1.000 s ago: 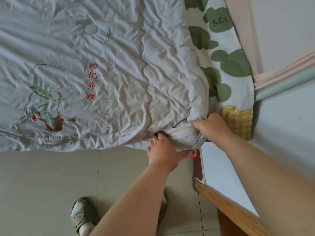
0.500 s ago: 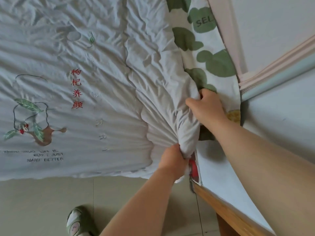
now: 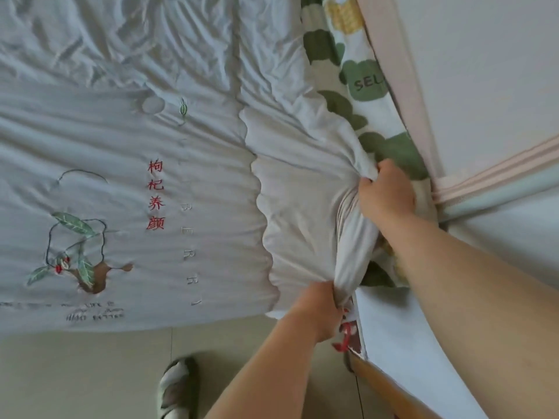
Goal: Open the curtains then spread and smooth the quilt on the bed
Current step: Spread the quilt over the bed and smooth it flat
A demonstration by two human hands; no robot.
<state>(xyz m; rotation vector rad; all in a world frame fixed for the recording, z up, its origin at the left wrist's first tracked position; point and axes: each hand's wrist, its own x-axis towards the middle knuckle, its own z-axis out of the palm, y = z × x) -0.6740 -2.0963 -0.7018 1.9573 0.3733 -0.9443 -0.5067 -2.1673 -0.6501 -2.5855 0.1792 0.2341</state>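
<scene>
A person's 2 hands gather the right edge of a pale quilt (image 3: 121, 176) at the near right corner of a bed; the left hand (image 3: 320, 309) has its fingers curled tight round the bunched corner, just beyond the tiled floor (image 3: 75, 373); the right hand (image 3: 385, 195), farther along the same edge, clenches a fold of it over a green-patterned sheet (image 3: 393, 149); the quilt lies creased across the bed to the left, embroidery showing; a slipper (image 3: 178, 388) stands near.

A home bedroom: quilt (image 3: 151, 146), patterned sheet (image 3: 390, 149).
</scene>
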